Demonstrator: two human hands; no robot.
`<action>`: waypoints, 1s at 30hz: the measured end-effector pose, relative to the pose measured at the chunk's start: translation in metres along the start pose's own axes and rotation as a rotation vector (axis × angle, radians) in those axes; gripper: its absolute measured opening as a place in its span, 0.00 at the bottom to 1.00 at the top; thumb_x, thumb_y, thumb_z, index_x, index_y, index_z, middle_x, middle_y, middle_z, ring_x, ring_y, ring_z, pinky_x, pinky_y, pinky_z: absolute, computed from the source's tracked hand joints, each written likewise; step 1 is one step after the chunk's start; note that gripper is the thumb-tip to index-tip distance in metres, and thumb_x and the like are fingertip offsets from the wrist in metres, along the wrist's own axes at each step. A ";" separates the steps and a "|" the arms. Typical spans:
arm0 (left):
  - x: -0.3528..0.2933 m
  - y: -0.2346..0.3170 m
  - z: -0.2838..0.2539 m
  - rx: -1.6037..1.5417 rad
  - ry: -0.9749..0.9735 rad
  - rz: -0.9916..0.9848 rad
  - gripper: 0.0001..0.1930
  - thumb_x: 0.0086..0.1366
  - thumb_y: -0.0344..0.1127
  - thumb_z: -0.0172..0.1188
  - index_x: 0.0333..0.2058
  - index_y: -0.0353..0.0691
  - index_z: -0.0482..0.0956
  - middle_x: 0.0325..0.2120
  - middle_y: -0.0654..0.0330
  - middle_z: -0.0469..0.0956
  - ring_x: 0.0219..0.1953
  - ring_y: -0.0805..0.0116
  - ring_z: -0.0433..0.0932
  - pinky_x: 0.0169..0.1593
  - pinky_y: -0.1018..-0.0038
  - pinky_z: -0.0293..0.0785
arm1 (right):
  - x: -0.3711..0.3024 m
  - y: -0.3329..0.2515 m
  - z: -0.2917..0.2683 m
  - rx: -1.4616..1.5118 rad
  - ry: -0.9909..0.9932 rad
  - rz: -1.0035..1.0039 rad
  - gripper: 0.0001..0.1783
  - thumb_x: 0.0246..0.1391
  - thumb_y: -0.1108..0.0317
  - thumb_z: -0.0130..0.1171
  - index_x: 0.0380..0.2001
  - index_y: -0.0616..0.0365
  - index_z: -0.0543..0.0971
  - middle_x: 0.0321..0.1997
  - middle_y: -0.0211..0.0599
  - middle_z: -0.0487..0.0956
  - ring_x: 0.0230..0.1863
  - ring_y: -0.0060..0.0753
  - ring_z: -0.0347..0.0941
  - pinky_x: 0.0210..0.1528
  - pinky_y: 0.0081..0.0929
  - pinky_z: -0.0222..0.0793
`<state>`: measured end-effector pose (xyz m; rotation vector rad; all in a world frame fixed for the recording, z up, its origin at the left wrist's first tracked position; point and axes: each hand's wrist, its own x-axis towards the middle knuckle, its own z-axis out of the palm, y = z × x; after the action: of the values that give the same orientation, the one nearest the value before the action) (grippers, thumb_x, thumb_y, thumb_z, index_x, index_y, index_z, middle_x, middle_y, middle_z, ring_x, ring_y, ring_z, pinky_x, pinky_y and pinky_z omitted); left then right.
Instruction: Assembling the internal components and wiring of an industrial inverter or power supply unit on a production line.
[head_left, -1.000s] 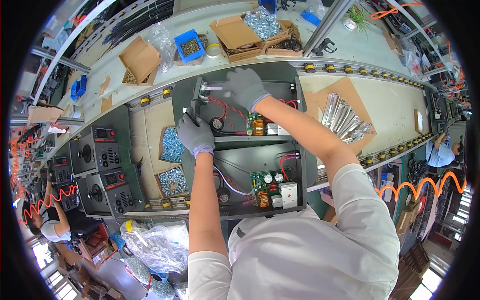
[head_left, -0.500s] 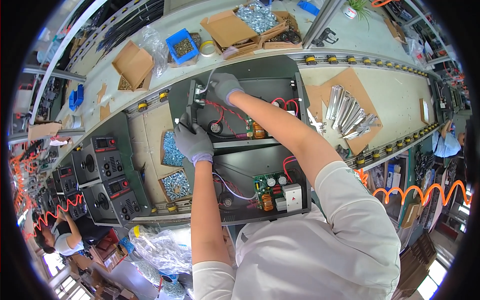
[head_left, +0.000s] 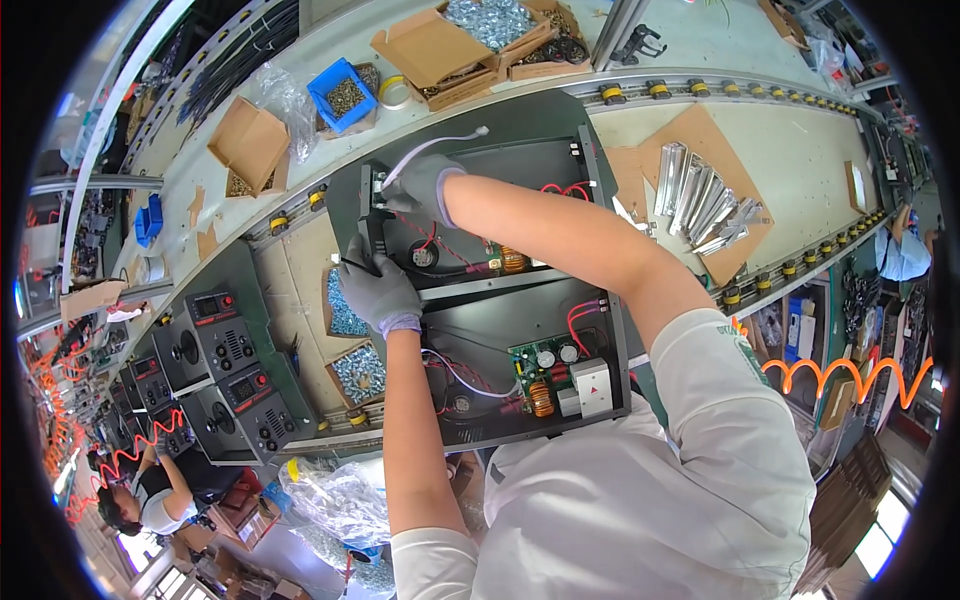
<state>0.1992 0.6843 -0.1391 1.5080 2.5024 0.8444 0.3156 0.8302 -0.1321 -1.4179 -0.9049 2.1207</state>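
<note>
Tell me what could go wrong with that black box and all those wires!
The pale cable arcs up beside the right hand with its tip free, so it might snag on something.

Red wires run loose inside the upper casing, just below that hand; fingers could perhaps catch and tug them.

An open box of small metal parts sits right by the left hand, so a bump might spill some.

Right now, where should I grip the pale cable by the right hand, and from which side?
Probably pinch its connector end from the far side: the pale cable arches past the right hand, leaving that tip exposed.
</note>
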 end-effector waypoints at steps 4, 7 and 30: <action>-0.001 -0.001 -0.002 -0.061 0.016 -0.039 0.22 0.60 0.29 0.58 0.54 0.37 0.79 0.47 0.49 0.79 0.51 0.49 0.77 0.57 0.58 0.72 | 0.002 -0.010 -0.007 0.248 -0.061 -0.028 0.10 0.65 0.69 0.54 0.40 0.61 0.83 0.39 0.40 0.84 0.39 0.32 0.84 0.40 0.25 0.82; 0.000 0.010 -0.001 -0.067 0.011 -0.013 0.22 0.60 0.27 0.58 0.54 0.36 0.79 0.47 0.48 0.79 0.50 0.49 0.79 0.55 0.58 0.74 | 0.045 0.004 -0.037 -0.494 0.056 -0.195 0.12 0.64 0.67 0.55 0.44 0.62 0.83 0.41 0.44 0.85 0.40 0.37 0.84 0.40 0.30 0.82; -0.001 0.001 0.001 -0.153 0.003 -0.046 0.20 0.63 0.26 0.56 0.55 0.31 0.78 0.48 0.45 0.80 0.48 0.53 0.82 0.53 0.62 0.76 | 0.039 0.039 -0.007 -0.903 0.366 -0.505 0.10 0.53 0.61 0.63 0.36 0.50 0.88 0.38 0.48 0.85 0.43 0.52 0.82 0.48 0.44 0.77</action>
<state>0.2014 0.6842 -0.1395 1.3971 2.4025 1.0060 0.3072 0.8311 -0.1873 -1.6273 -1.9293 1.0368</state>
